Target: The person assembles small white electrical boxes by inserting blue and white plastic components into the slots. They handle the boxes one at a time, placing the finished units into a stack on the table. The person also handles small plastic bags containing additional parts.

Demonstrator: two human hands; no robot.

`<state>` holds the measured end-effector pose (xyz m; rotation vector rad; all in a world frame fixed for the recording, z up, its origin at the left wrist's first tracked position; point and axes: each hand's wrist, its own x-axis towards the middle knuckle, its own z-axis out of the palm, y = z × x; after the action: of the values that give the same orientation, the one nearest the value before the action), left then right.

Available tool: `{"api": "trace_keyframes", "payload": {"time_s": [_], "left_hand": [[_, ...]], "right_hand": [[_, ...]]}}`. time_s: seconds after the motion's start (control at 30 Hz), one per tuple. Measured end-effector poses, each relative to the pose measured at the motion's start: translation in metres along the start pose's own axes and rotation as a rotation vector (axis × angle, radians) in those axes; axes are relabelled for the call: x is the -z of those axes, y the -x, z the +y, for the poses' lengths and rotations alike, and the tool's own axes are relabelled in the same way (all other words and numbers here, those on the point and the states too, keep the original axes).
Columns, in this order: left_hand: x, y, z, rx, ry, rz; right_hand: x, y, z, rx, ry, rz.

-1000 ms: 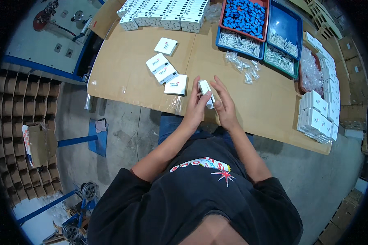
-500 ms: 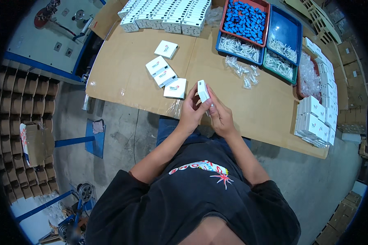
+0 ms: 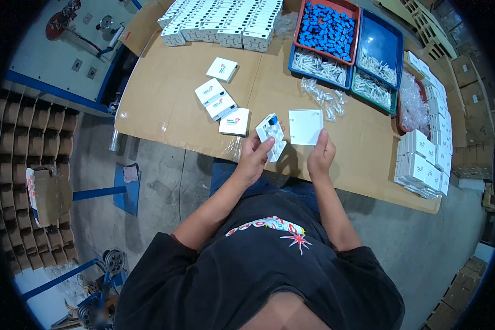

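Lid [image 3: 306, 126] now off base [image 3: 278, 152], so contents show: left hand [image 3: 252, 163] pinches base, blue piece [image 3: 274, 120] beyond its thumb [image 3: 266, 146]; right hand [image 3: 320, 158] pinches lid's near corner.

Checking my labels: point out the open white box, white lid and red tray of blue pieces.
Open white box [image 3: 278, 151], head view: its lower end.
White lid [image 3: 306, 126], head view: its flat middle.
Red tray of blue pieces [image 3: 356, 34], head view: its right rim.

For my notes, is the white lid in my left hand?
No, the right hand holds the white lid, while the left hand holds the open box.
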<state>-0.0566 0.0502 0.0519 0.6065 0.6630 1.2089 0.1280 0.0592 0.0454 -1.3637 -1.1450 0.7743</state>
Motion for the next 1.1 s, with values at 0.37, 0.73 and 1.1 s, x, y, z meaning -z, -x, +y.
{"api": "trace_keyframes", "payload": {"time_s": [0.37, 0.73, 1.1], "left_hand": [[0.007, -0.010, 0.000, 0.259, 0.303, 0.055], [0.001, -0.010, -0.025, 0.145, -0.101, -0.075], [-0.009, -0.008, -0.037, 0.017, -0.064, 0.178]], "right_hand": [[0.025, -0.001, 0.029, 0.308, 0.820, 0.110], [-0.023, 0.002, 0.008, -0.227, 0.146, -0.333], [-0.031, 0.010, 0.021, -0.221, -0.002, -0.292]]}}
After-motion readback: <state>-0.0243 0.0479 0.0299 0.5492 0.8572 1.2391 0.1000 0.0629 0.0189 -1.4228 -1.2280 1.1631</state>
